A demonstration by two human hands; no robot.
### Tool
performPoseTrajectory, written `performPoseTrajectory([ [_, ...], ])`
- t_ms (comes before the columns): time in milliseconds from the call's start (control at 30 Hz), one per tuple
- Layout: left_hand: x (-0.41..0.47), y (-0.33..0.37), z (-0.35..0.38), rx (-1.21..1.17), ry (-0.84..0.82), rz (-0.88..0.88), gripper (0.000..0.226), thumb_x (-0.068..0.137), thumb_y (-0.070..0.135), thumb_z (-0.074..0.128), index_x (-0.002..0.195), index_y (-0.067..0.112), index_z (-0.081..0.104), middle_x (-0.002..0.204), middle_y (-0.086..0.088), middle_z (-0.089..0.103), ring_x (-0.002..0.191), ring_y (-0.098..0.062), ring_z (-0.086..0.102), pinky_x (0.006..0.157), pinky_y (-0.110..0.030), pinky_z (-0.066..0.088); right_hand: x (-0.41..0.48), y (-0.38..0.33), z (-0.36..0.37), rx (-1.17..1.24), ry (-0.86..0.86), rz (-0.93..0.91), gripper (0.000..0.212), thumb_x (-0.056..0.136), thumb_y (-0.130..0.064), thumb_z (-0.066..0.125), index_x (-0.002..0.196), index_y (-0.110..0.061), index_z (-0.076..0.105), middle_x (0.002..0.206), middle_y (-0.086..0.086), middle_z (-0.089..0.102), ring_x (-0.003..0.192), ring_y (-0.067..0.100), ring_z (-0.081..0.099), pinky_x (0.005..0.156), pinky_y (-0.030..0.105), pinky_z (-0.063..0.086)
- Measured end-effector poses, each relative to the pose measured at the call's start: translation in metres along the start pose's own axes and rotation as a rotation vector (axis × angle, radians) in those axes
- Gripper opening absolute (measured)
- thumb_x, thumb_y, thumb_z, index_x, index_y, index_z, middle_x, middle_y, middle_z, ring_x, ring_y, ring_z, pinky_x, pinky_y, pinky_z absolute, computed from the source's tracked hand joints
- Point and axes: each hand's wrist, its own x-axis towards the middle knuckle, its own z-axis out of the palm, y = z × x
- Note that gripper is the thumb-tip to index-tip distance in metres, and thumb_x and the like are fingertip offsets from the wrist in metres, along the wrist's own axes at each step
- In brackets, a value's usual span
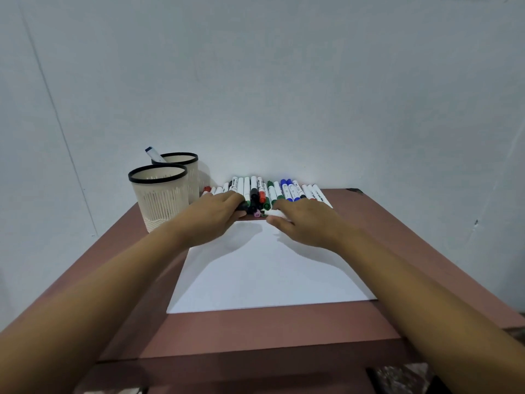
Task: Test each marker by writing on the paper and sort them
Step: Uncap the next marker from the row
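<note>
Both hands reached over the paper (264,268) to the markers (264,190) — a row lying against the wall, just beyond the fingertips. Left hand (218,213) curled round a black-capped marker (243,206) at the row's near edge. Right hand (305,220) rested on the row's right part, fingers loosely bent over a white barrel — grip unclear. Two cups (159,191) stood left of the left hand; the farther held one marker.
</note>
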Motion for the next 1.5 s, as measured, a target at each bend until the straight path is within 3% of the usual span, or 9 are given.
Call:
performPoseTrajectory([
  [167, -0.012, 0.001, 0.003, -0.178, -0.090, -0.199, 0.035, 0.099, 0.036, 0.038, 0.118, 0.009, 0.050, 0.114, -0.008, 0.057, 0.093, -0.025, 0.052, 0.073, -0.030, 0.034, -0.006, 0.022, 0.005, 0.348, -0.076, 0.155, 0.021, 0.094, -0.016, 0.043, 0.102, -0.031, 0.031, 0.085, 0.018, 0.057, 0.069, 0.025, 0.048, 0.062, 0.035, 0.039],
  [300, -0.008, 0.015, 0.013, -0.319, -0.073, -0.279, 0.018, 0.097, 0.028, 0.046, 0.104, 0.012, 0.051, 0.097, 0.000, 0.052, 0.086, -0.015, 0.044, 0.066, -0.022, 0.024, -0.017, 0.022, -0.005, 0.881, 0.041, 0.224, 0.040, 0.096, 0.002, 0.030, 0.085, -0.023, 0.059, 0.089, 0.001, 0.061, 0.078, 0.013, 0.057, 0.068, 0.023, 0.047],
  [433, -0.004, 0.026, 0.023, -0.327, -0.096, -0.300, 0.025, 0.097, 0.031, 0.046, 0.111, 0.012, 0.053, 0.104, -0.002, 0.051, 0.098, -0.019, 0.049, 0.079, -0.027, 0.035, -0.026, 0.032, -0.011, 1.502, 0.119, 0.289, 0.037, 0.098, 0.002, 0.032, 0.114, -0.018, 0.059, 0.098, 0.010, 0.070, 0.096, 0.025, 0.069, 0.083, 0.040, 0.053],
  [600, -0.006, 0.029, 0.036, -0.337, -0.137, -0.332, 0.029, 0.096, 0.037, 0.046, 0.112, 0.014, 0.053, 0.114, -0.002, 0.049, 0.105, -0.019, 0.049, 0.092, -0.036, 0.041, -0.034, 0.035, -0.006, 1.246, 0.241, 0.454, 0.011, 0.099, -0.023, 0.051, 0.107, -0.016, 0.048, 0.080, 0.005, 0.071, 0.070, 0.015, 0.071, 0.060, 0.030, 0.052],
  [767, -0.011, 0.029, 0.040, -0.362, -0.159, -0.336, 0.028, 0.096, 0.038, 0.045, 0.111, 0.017, 0.055, 0.114, 0.000, 0.049, 0.105, -0.019, 0.050, 0.094, -0.039, 0.042, -0.032, 0.048, 0.010, 1.230, 0.515, 0.759, 0.033, 0.099, -0.043, 0.044, 0.081, -0.017, 0.053, 0.058, 0.001, 0.051, 0.041, 0.012, 0.043, 0.042, 0.021, 0.034],
  [933, -0.012, 0.028, 0.040, -0.394, -0.164, -0.354, 0.028, 0.096, 0.039, 0.044, 0.112, 0.018, 0.055, 0.113, 0.001, 0.049, 0.103, -0.019, 0.051, 0.094, -0.037, 0.042, -0.031, 0.065, 0.019, 1.241, 0.578, 0.820, 0.027, 0.096, -0.019, 0.053, 0.071, -0.010, 0.053, 0.063, 0.005, 0.058, 0.050, 0.012, 0.055, 0.050, 0.026, 0.050],
  [1033, -0.013, 0.028, 0.040, -0.407, -0.162, -0.359, 0.028, 0.096, 0.039, 0.045, 0.112, 0.019, 0.056, 0.113, 0.002, 0.049, 0.103, -0.018, 0.051, 0.093, -0.035, 0.042, -0.032, 0.067, 0.021, 1.226, 0.535, 0.779, 0.023, 0.090, -0.004, 0.054, 0.068, -0.010, 0.052, 0.066, 0.004, 0.052, 0.056, 0.013, 0.050, 0.050, 0.022, 0.045],
  [1167, -0.013, 0.027, 0.042, -0.412, -0.156, -0.362, 0.026, 0.096, 0.039, 0.045, 0.110, 0.020, 0.056, 0.113, 0.002, 0.049, 0.104, -0.018, 0.051, 0.094, -0.034, 0.041, -0.030, 0.069, 0.028, 1.121, 0.513, 0.760, 0.027, 0.084, -0.006, 0.060, 0.062, -0.012, 0.045, 0.058, 0.003, 0.046, 0.053, 0.017, 0.044, 0.049, 0.025, 0.032],
  [1500, -0.013, 0.026, 0.043, -0.409, -0.156, -0.354, 0.026, 0.096, 0.039, 0.045, 0.111, 0.020, 0.056, 0.114, 0.002, 0.050, 0.104, -0.018, 0.050, 0.094, -0.035, 0.041, -0.031, 0.070, 0.034, 1.014, 0.478, 0.718, 0.009, 0.083, -0.005, 0.065, 0.079, 0.000, 0.058, 0.062, 0.009, 0.056, 0.047, 0.012, 0.049, 0.045, 0.023, 0.042],
])
